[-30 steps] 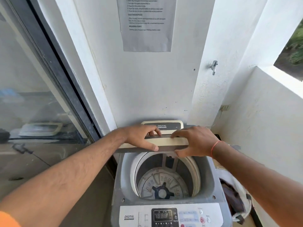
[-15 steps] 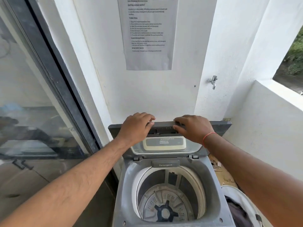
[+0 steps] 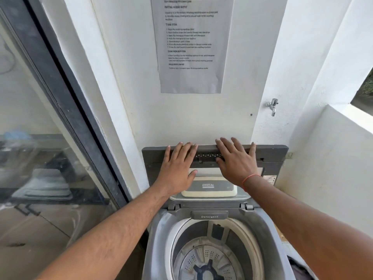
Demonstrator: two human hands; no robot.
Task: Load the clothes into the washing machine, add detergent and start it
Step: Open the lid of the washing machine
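The grey top-loading washing machine (image 3: 157, 235) stands below me with its folding lid (image 3: 270, 156) raised upright against the white wall. My left hand (image 3: 177, 168) lies flat on the lid's left half, fingers straight and reaching its top edge. My right hand (image 3: 236, 160), with a red thread at the wrist, presses flat on the lid's right half. The drum (image 3: 207, 257) is bare, its blue-centred pulsator showing. A grey tab marked Detergent (image 3: 209, 216) sits at the tub's back rim. Dark clothes (image 3: 298, 269) show at the lower right edge.
A printed instruction sheet (image 3: 191, 45) is stuck on the wall above the lid. A metal tap (image 3: 272, 106) juts from the wall at right. A dark-framed glass sliding door (image 3: 50, 138) runs along the left. A low white parapet wall (image 3: 333, 158) closes the right side.
The lid went from half folded over the tub to fully upright against the wall. Both hands changed from gripping its edge to lying flat on it.
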